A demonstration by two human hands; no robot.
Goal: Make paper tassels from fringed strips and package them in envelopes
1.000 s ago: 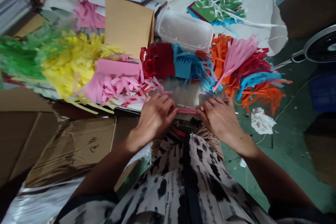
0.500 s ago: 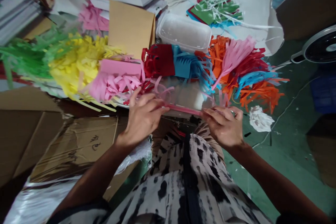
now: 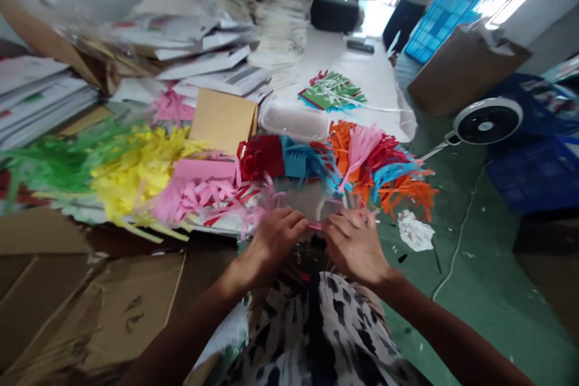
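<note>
At the table's near edge, my left hand (image 3: 275, 240) has its fingers closed on one end of a rolled strip of pink fringed paper (image 3: 316, 226). My right hand (image 3: 356, 242) pinches the strip a short way along, its fingers bent over it. Loose pink fringes trail beyond both hands. Just past them lie a folded red fringed paper (image 3: 266, 157) and a blue one (image 3: 296, 157). Pink fringed paper (image 3: 203, 172) is left of these, beside yellow (image 3: 140, 163) and green (image 3: 67, 154) heaps. Orange tassels (image 3: 409, 193) lie to the right.
A tan folded card (image 3: 222, 123) and a clear plastic container (image 3: 294, 120) stand behind the papers. Green fringed sheets (image 3: 335, 91) lie farther back. Cardboard (image 3: 136, 307) sits low at left. A round fan (image 3: 487, 122) is at right, above a cable (image 3: 461, 253) on the floor.
My hands have come closer together along the pink strip, leaving a shorter length between them. The view has tilted up, showing more of the far table and room.
</note>
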